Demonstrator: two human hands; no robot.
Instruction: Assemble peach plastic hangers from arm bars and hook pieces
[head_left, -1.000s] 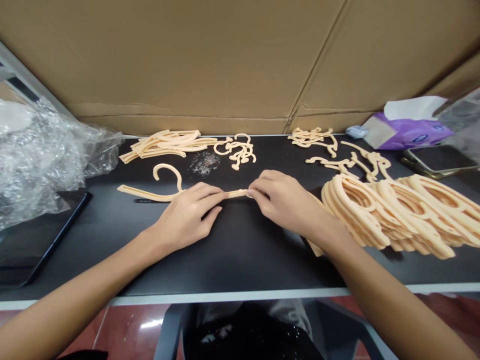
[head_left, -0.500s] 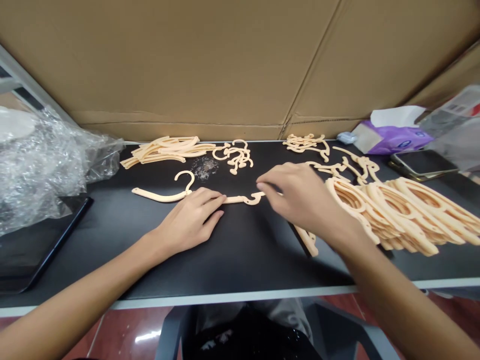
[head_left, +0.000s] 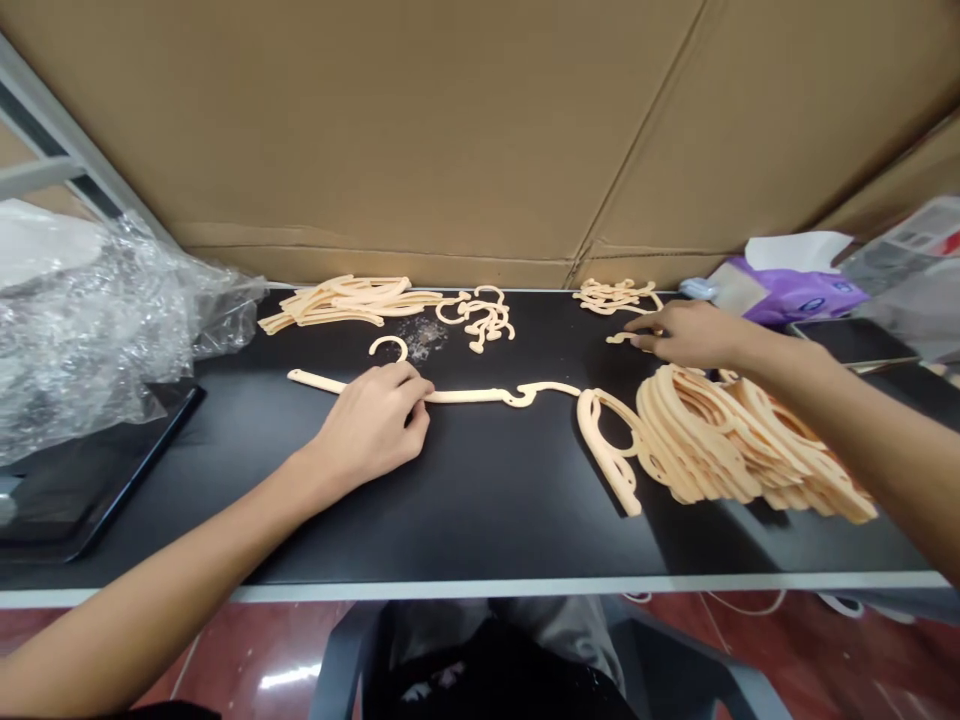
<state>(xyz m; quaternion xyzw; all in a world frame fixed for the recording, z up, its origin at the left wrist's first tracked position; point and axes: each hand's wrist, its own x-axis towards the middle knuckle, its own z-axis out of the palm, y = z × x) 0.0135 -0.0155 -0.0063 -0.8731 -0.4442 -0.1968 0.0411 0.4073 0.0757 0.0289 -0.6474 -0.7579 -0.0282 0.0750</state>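
My left hand [head_left: 379, 420] rests on the table with its fingers closed over the middle of a partly assembled beige plastic folding hanger [head_left: 469, 397]. The hanger's hook [head_left: 390, 345] points away from me, and a curved, notched piece [head_left: 551, 388] meets its right end. Farther right, my right hand [head_left: 694, 335] pinches a small beige hanger piece [head_left: 621, 338] near the back of the table; most of that piece is hidden by the fingers. One folded hanger [head_left: 611, 455] lies between my hands, beside a row of folded hangers [head_left: 697, 440].
Long hanger arms [head_left: 352, 300] and loose hooks [head_left: 487, 318] lie at the back left, small pieces [head_left: 611, 295] at the back right. Bubble wrap [head_left: 112, 320] covers part of a dark tablet [head_left: 135, 480]. A purple tissue pack [head_left: 795, 290] and phone [head_left: 855, 340] are on the right.
My right hand has left the hanger's right end and moved right and back to the small pieces. The notched end piece and the folded hanger are now uncovered. My left hand stays on the hanger.
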